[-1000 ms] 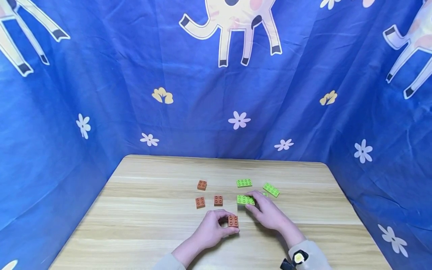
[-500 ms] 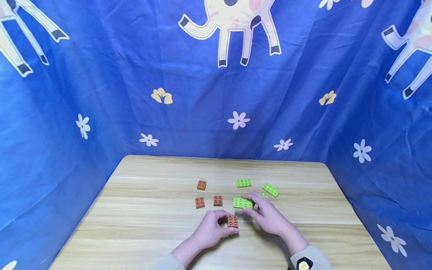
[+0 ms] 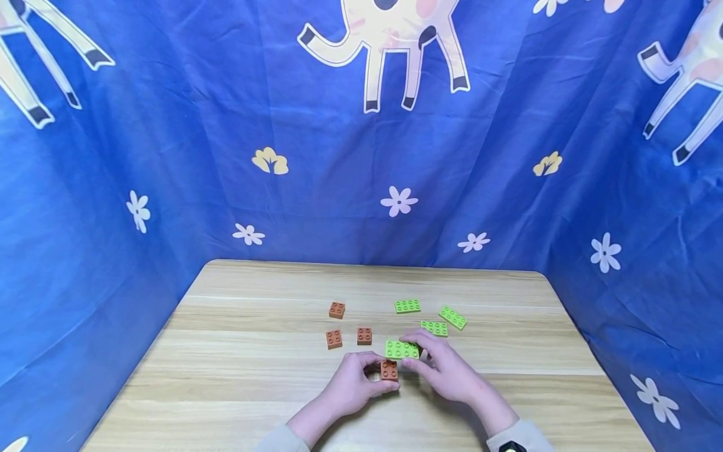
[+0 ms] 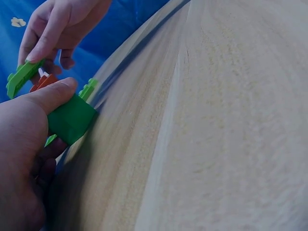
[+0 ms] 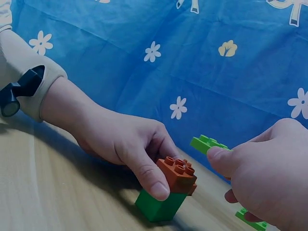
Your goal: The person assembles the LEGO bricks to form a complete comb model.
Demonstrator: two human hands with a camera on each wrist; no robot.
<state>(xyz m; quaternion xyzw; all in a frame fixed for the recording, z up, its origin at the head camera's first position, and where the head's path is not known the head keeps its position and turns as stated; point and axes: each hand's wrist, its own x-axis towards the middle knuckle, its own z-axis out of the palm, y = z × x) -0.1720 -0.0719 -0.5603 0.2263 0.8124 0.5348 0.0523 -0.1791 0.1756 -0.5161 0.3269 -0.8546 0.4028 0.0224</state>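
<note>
My left hand [image 3: 357, 384] grips a small stack near the table's front, thumb on the near side. In the right wrist view the stack shows an orange-brown brick [image 5: 174, 175] on top of a dark green block [image 5: 160, 206]. My right hand [image 3: 449, 370] pinches a light green eight-stud brick [image 3: 402, 349] between thumb and fingers, just behind and above the stack. From the left wrist, that light green brick [image 4: 21, 79] looks tilted and raised off the orange-brown one [image 4: 44, 82]. Whether the two touch, I cannot tell.
Three orange-brown four-stud bricks [image 3: 337, 310], [image 3: 334, 339], [image 3: 364, 336] lie on the wooden table [image 3: 226, 351], left of centre. Three light green bricks [image 3: 407, 306], [image 3: 452, 317], [image 3: 433, 328] lie behind my right hand. A patterned blue cloth [image 3: 339, 232] surrounds the table's back and sides.
My right hand has brought the light green brick toward me and slightly left, to the back edge of the stack. Another light green brick behind it has come into view. The left hand holds still.
</note>
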